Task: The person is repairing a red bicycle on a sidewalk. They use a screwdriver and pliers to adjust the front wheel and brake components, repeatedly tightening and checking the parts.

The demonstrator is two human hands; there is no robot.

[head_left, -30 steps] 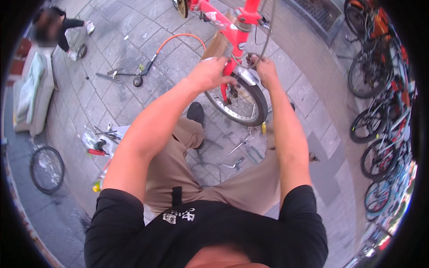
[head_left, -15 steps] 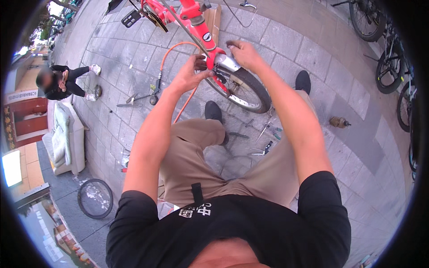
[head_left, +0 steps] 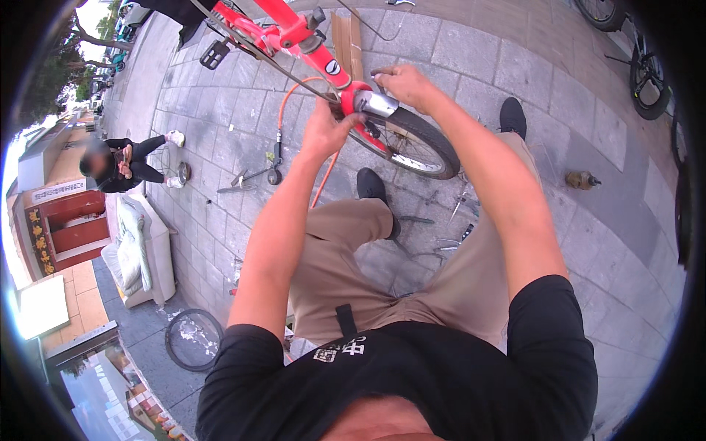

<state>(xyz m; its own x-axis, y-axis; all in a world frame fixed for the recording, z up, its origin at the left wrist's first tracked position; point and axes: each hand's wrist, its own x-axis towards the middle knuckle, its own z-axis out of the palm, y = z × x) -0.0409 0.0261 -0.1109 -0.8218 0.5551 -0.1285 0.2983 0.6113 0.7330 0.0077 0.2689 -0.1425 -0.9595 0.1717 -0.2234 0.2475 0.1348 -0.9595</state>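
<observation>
A red bicycle frame [head_left: 316, 55] stands tilted at the top of the view. Below it are its fork [head_left: 351, 97], a short silver mudguard [head_left: 381, 104] and the front wheel [head_left: 435, 138]. My left hand [head_left: 325, 134] is closed around the left side of the fork, thumb across its front. Its other fingers are partly hidden behind the fork. Just right of the mudguard, my right hand [head_left: 409, 87] has its fingers bent and pinched together. Whatever those fingertips hold is too small to make out.
An orange hose [head_left: 282, 106] runs past a floor pump-like tool [head_left: 274, 175]. Loose hand tools [head_left: 460, 209] lie between my feet. A seated person [head_left: 121, 163], a sofa [head_left: 158, 253] and a loose tyre [head_left: 170, 342] are at left; a brown bottle [head_left: 581, 179] and parked bicycles [head_left: 647, 88] at right.
The view has shifted, so most things sit farther right. My left hand has reached farther in behind the fork. My right hand stays bent beside the mudguard.
</observation>
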